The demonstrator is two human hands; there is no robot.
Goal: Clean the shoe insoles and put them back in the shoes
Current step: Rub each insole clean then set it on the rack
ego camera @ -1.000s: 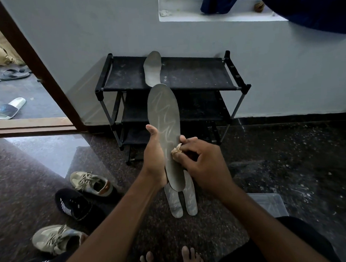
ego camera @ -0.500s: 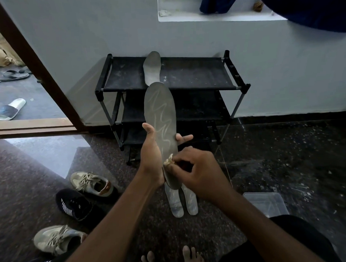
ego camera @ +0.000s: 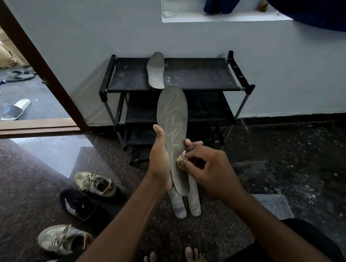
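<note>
The right hand pinches a small cloth against the grey insole; the left hand grips its lower edge. The insole stands upright, toe up, before the shoe rack

Ungloved left hand and right hand, sleeveless forearms, bare feet, black legwear.

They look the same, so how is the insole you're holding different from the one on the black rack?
The held insole is in the air, gripped by the left hand, with the right hand pressing a cloth on it; the rack insole lies untouched on the shoe rack. The held insole shows a pale squiggly line; the rack insole looks plain. Both are grey.
</note>
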